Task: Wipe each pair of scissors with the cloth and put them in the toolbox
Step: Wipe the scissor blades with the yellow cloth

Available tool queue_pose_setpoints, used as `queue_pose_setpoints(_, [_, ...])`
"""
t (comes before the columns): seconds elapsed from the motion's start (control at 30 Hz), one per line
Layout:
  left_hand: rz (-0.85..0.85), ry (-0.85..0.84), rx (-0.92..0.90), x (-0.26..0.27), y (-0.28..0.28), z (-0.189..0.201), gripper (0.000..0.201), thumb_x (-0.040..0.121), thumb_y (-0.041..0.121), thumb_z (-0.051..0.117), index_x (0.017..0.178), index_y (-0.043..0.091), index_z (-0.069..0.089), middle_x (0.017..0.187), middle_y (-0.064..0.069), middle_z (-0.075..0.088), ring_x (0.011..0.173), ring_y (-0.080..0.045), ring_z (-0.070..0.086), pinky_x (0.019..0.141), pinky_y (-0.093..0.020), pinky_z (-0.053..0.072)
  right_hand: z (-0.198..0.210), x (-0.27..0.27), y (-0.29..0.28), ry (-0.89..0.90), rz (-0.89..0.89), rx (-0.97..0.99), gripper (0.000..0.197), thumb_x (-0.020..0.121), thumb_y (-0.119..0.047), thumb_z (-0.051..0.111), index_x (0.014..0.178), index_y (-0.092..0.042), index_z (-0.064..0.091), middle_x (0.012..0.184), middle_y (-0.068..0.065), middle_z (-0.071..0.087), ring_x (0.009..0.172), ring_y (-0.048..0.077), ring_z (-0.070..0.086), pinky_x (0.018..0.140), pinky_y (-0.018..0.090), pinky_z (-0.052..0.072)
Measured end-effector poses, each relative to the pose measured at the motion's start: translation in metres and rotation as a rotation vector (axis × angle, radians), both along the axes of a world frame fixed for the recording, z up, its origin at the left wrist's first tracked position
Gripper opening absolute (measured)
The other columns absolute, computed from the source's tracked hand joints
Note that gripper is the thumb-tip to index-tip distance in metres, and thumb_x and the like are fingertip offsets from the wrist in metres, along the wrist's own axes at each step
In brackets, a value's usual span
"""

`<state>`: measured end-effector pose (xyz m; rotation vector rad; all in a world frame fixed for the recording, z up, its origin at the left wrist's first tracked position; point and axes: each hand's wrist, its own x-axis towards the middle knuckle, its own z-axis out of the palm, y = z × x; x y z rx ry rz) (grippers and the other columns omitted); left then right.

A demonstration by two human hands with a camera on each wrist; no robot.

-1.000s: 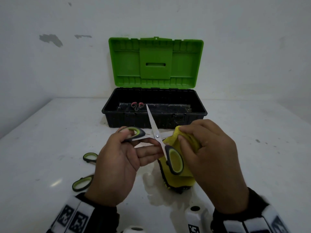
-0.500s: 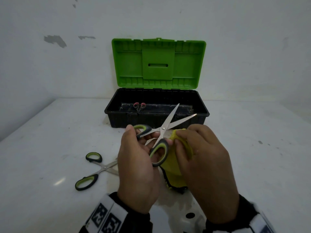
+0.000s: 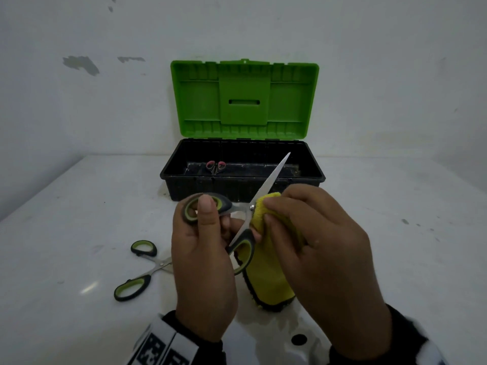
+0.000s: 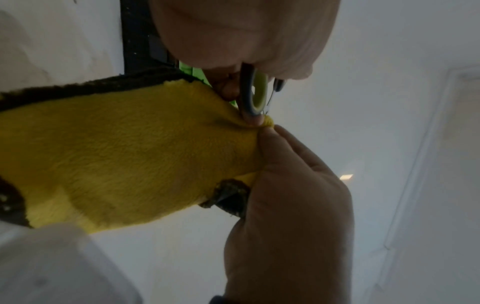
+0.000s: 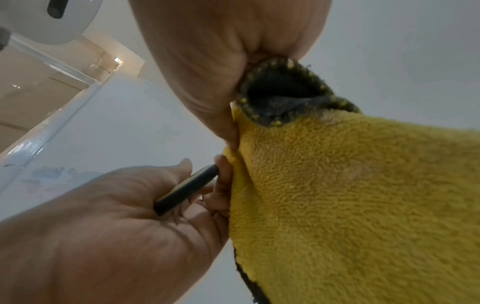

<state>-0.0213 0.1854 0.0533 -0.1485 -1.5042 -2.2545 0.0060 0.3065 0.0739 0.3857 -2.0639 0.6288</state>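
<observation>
Both hands bare: left hand (image 3: 204, 270), right hand (image 3: 324, 262). Black long sleeves on both arms, cuffs ending at the wrists. Left wrist band (image 3: 160, 347): white panels with black square fiducial-type markers. Right wrist band (image 3: 432, 349): white, blurred, markings unreadable. White rounded camera housing (image 3: 297, 341) with a dark round lens hole between the wrists.

No readable text, labels or numbers

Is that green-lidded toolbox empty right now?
No. The toolbox stands open, lid raised against the wall, and small red-handled scissors already lie inside it. The rest of its floor is too dark to tell.
</observation>
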Motion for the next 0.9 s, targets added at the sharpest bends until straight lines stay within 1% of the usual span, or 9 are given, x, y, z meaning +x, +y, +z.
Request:
queue_pose_setpoints(0.1, [-0.015, 0.021, -0.025, 0.001, -0.001, 0.002, 0.026, 0.092, 0.042, 0.043, 0.096, 0.020, 0.054, 0.055, 0.004, 0.061, 0.053, -0.016, 0.064, 0.054, -0.030, 0.053, -0.003, -0.006, 0.000, -0.018, -0.026, 0.034, 0.014, 0.088, -0.011, 0.065, 0.096, -0.007, 0.075, 0.093, 0.006, 0.065, 0.080, 0.019, 0.061, 0.070, 0.031, 0.052])
queue_pose_setpoints(0.23, [0.014, 0.022, -0.037, 0.002, -0.003, 0.005, 0.024, 0.094, 0.041, 0.044, 0.097, 0.020, 0.055, 0.053, 0.005, 0.061, 0.054, -0.023, 0.064, 0.057, -0.040, 0.054, -0.007, -0.008, 0.001, -0.015, -0.073, 0.007, 0.017, 0.089, -0.014, 0.063, 0.097, -0.006, 0.076, 0.092, 0.006, 0.066, 0.079, 0.018, 0.061, 0.073, 0.025, 0.050])
queue_pose_setpoints(0.37, [0.044, 0.028, -0.017, 0.004, -0.003, 0.006, 0.019, 0.098, 0.033, 0.042, 0.097, 0.020, 0.055, 0.050, 0.006, 0.059, 0.049, -0.012, 0.061, 0.050, -0.027, 0.051, -0.006, -0.006, -0.013, -0.006, -0.024, 0.007, 0.024, 0.092, -0.018, 0.055, 0.087, -0.003, 0.074, 0.087, 0.008, 0.064, 0.074, 0.020, 0.058, 0.067, 0.029, 0.048])
queue_pose_setpoints(0.43, [0.037, 0.021, 0.004, 0.004, -0.004, 0.006, 0.020, 0.098, 0.034, 0.042, 0.097, 0.019, 0.055, 0.048, 0.007, 0.058, 0.048, -0.014, 0.061, 0.050, -0.029, 0.050, -0.007, -0.006, -0.013, -0.019, -0.027, 0.015, 0.019, 0.091, -0.015, 0.058, 0.088, -0.004, 0.074, 0.088, 0.008, 0.064, 0.075, 0.020, 0.059, 0.068, 0.028, 0.049])
queue_pose_setpoints(0.53, [0.039, 0.011, 0.025, 0.004, -0.004, 0.006, 0.023, 0.096, 0.038, 0.042, 0.096, 0.020, 0.055, 0.048, 0.007, 0.057, 0.049, -0.019, 0.061, 0.055, -0.035, 0.050, -0.010, -0.008, 0.000, -0.048, -0.088, -0.009, 0.013, 0.087, -0.011, 0.064, 0.092, -0.006, 0.075, 0.091, 0.006, 0.066, 0.076, 0.017, 0.060, 0.074, 0.018, 0.048])
queue_pose_setpoints(0.63, [0.059, 0.012, 0.020, 0.003, -0.002, 0.005, 0.024, 0.094, 0.040, 0.042, 0.097, 0.021, 0.055, 0.048, 0.008, 0.057, 0.048, -0.015, 0.062, 0.051, -0.031, 0.051, -0.012, -0.009, 0.002, -0.047, -0.105, -0.045, 0.014, 0.086, -0.012, 0.065, 0.094, -0.007, 0.076, 0.092, 0.005, 0.067, 0.079, 0.014, 0.059, 0.079, 0.009, 0.041])
queue_pose_setpoints(0.77, [0.070, -0.006, 0.031, 0.005, 0.002, 0.002, 0.024, 0.098, 0.037, 0.039, 0.096, 0.019, 0.055, 0.048, 0.009, 0.056, 0.045, -0.006, 0.057, 0.046, -0.024, 0.047, -0.009, -0.005, -0.014, -0.040, -0.010, -0.023, 0.025, 0.091, -0.020, 0.054, 0.092, -0.006, 0.074, 0.090, 0.006, 0.066, 0.079, 0.013, 0.056, 0.074, 0.016, 0.046])
queue_pose_setpoints(0.83, [0.075, -0.010, 0.035, 0.004, 0.001, 0.003, 0.025, 0.100, 0.037, 0.038, 0.096, 0.019, 0.055, 0.048, 0.008, 0.055, 0.046, -0.011, 0.057, 0.046, -0.029, 0.046, -0.009, -0.006, -0.012, -0.059, -0.006, -0.012, 0.021, 0.091, -0.017, 0.056, 0.092, -0.007, 0.074, 0.090, 0.005, 0.065, 0.078, 0.014, 0.058, 0.073, 0.019, 0.047])
queue_pose_setpoints(0.9, [0.087, -0.002, 0.033, 0.003, -0.001, 0.004, 0.024, 0.102, 0.035, 0.037, 0.096, 0.020, 0.054, 0.047, 0.008, 0.055, 0.047, -0.018, 0.059, 0.049, -0.031, 0.046, -0.012, -0.008, -0.002, -0.079, -0.048, -0.028, 0.014, 0.088, -0.012, 0.062, 0.093, -0.008, 0.075, 0.091, 0.003, 0.066, 0.078, 0.013, 0.059, 0.074, 0.017, 0.047])
